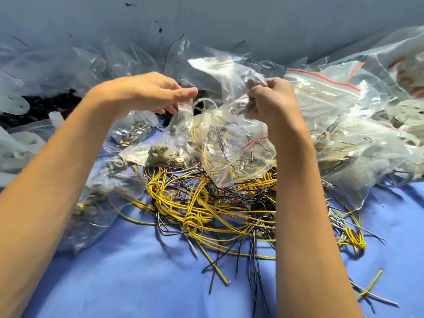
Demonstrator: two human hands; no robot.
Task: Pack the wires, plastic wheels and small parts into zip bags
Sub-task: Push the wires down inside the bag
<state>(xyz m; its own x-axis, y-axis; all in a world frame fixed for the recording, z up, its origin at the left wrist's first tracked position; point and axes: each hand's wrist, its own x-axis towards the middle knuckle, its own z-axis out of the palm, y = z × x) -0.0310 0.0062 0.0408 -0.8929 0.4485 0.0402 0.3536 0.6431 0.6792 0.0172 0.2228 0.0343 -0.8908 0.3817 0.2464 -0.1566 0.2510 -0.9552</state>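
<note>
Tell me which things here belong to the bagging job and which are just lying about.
Job: left hand; right hand, pinching the zip bag; loose wires; wheel; parts bags.
Lying about: filled bags on the right; blue cloth; grey wall.

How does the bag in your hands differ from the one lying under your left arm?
The held bag is lifted, held between the left hand and right hand; the lying bag rests on the blue cloth. The held bag shows yellow and black wires; the lying bag shows small metallic parts. Both are clear plastic.
</note>
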